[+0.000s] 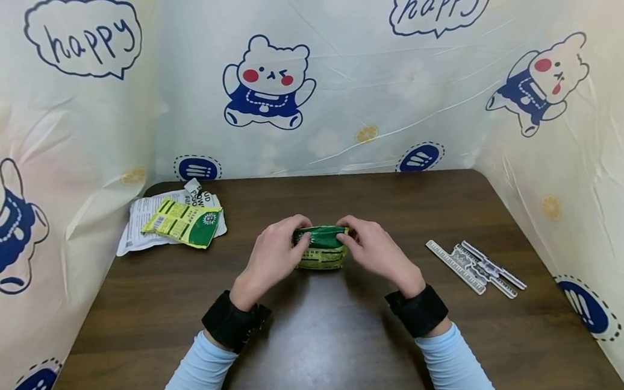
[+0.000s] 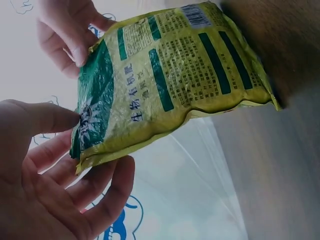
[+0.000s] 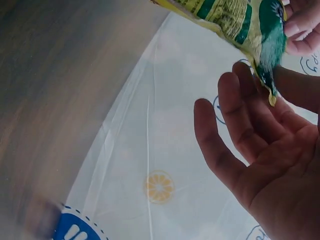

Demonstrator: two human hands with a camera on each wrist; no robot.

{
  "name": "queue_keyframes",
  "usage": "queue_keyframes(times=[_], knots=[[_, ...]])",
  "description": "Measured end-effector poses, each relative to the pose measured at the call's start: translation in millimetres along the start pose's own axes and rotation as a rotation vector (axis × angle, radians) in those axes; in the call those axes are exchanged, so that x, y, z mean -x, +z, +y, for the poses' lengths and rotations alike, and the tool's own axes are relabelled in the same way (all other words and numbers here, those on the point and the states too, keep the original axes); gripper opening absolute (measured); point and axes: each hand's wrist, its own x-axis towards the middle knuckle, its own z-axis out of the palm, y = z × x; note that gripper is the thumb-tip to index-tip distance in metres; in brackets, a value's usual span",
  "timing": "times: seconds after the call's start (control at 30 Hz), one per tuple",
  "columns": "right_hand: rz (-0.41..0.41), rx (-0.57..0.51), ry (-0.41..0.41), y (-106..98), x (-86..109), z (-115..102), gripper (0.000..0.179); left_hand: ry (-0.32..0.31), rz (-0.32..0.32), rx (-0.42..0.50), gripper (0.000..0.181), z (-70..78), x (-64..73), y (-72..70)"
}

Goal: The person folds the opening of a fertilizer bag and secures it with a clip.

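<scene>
A green and yellow fertilizer packet (image 1: 322, 258) stands upright near the middle of the table, its printed face towards me. My left hand (image 1: 277, 252) pinches its upper left corner, the thumb lying on the green band. At the opposite upper corner, my right hand (image 1: 377, 252) pinches the packet between thumb and fingers. In the left wrist view the printed fertilizer packet (image 2: 175, 65) looks plump, with dark green bars and a barcode near its bottom end. The right wrist view shows the remaining fingers of the right hand (image 3: 265, 145) spread below the corner.
To the left on the brown table (image 1: 323, 351), another green and yellow packet (image 1: 186, 222) lies over a white printed bag (image 1: 140, 225). White rulers (image 1: 475, 268) lie on the right. Printed plastic sheeting (image 1: 348, 96) surrounds the table's back and sides.
</scene>
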Motion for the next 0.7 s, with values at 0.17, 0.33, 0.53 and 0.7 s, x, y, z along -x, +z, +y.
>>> queue_keyframes(times=[0.17,0.33,0.53,0.7], knots=[[-0.042,-0.071,0.008,-2.2,0.4,2.8,0.024,-0.015,-0.067,0.013,0.019,-1.9,-0.9,0.4],[-0.038,-0.078,-0.007,-2.7,0.7,2.5,0.028,-0.029,-0.08,0.051,0.018,-2.9,-1.2,1.6],[-0.014,-0.085,-0.029,-4.3,1.4,1.2,0.025,-0.024,-0.04,0.08,0.013,-0.1,-0.7,0.9],[0.006,-0.09,-0.05,-5.5,1.3,1.4,0.025,-0.017,-0.016,0.077,0.015,3.0,-0.2,0.7]])
